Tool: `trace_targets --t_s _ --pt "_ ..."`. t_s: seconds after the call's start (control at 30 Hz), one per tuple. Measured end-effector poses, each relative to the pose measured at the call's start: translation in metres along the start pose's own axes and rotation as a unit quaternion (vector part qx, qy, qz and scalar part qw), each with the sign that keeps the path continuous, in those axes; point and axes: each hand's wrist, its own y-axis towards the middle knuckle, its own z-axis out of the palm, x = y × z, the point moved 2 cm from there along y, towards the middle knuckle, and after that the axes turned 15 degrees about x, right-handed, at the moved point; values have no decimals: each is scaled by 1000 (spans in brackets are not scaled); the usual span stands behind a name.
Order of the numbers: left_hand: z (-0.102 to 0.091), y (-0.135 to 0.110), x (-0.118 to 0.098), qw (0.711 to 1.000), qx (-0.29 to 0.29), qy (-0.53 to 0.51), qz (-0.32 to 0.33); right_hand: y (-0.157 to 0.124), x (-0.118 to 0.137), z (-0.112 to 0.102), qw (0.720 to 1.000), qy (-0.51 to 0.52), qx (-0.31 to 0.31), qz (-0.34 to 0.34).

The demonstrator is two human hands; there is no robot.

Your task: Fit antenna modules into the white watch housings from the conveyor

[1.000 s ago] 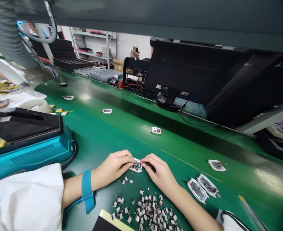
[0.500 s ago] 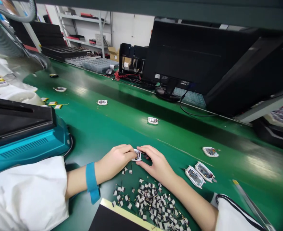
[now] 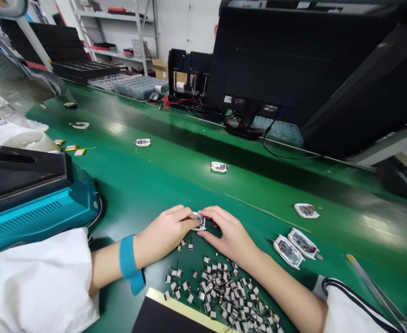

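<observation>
The left hand point(image 3: 170, 232) and the right hand point(image 3: 231, 233) meet at one small white housing with a circuit board inside point(image 3: 201, 223), the left pinching its left end with fingertips over the board, the right with thumb and fingers curled about its right end. The housing sits between them, just above a green table point(image 3: 161, 180) or touching it; I cannot tell which. A scattered pile of small metal-faced parts point(image 3: 224, 289) lies close below, beside a black sheet with a yellow edge point(image 3: 175, 319). Two similar housings point(image 3: 288, 252) lie side by side near the right forearm, with tweezers point(image 3: 373, 286) further right.
</observation>
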Motion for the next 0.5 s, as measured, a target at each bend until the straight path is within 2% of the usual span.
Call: trace_targets --t_s 0.13,0.33,0.5 --pt "-1 0 -2 1000 6 -3 -5 -1 1 -1 1000 2 4 -2" --pt "-3 0 -2 1000 -25 -7 -7 -1 2 -2 1000 -1 1 -2" --pt "-4 1 -3 1000 -5 6 -11 -1 2 -2 1000 0 0 -4"
